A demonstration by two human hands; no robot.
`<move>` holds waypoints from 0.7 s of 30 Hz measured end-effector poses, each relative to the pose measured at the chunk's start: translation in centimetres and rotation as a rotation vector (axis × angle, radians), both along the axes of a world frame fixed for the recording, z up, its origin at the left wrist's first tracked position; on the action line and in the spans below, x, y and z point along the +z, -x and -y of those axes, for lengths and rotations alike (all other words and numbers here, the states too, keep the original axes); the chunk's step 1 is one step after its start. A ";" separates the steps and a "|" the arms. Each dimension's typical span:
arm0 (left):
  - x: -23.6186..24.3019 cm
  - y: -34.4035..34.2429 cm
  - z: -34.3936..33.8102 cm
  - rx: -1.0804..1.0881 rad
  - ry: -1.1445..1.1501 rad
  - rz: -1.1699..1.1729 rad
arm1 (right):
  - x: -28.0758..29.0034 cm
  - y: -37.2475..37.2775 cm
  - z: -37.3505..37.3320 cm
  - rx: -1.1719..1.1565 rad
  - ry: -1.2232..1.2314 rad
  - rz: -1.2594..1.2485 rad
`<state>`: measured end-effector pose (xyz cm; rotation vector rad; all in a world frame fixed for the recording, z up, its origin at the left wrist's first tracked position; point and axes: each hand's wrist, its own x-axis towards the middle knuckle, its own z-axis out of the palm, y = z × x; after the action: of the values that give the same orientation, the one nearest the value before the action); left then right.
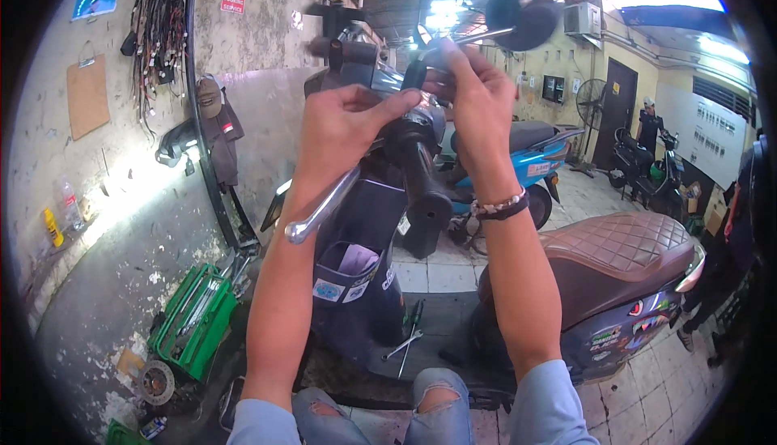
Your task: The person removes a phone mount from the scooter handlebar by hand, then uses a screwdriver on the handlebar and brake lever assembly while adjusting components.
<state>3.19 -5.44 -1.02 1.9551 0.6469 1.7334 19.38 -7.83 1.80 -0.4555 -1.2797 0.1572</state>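
Observation:
Both my hands are raised at the handlebar of a dark scooter. My left hand [348, 117] is closed in a pinch beside the switch housing, thumb pointing right. My right hand [481, 97] has its fingers bent together at a small dark part above the housing. What either hand pinches is hidden by the fingers. Below them the black rubber handlebar grip [422, 178] points toward me. A silver brake lever [324, 204] slants down past my left forearm. Beyond my right hand a round black mirror [534, 22] stands on its stem.
On the scooter's footboard [441, 336] lie a wrench [402, 346] and a screwdriver [417, 312]. An open green toolbox [194, 319] stands at left by the wall. The brown quilted seat [619, 246] is at right. A blue motorcycle [526, 153] stands behind; a person [650, 125] is farther back.

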 end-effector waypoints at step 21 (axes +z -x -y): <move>1.7 0.7 -1.7 -0.505 0.006 -0.084 | 2.1 -14.4 -1.1 0.011 0.057 -0.084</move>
<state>2.48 -3.76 0.70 1.9775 0.1570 1.3414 33.83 -6.72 3.91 -0.4860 -1.1975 0.2210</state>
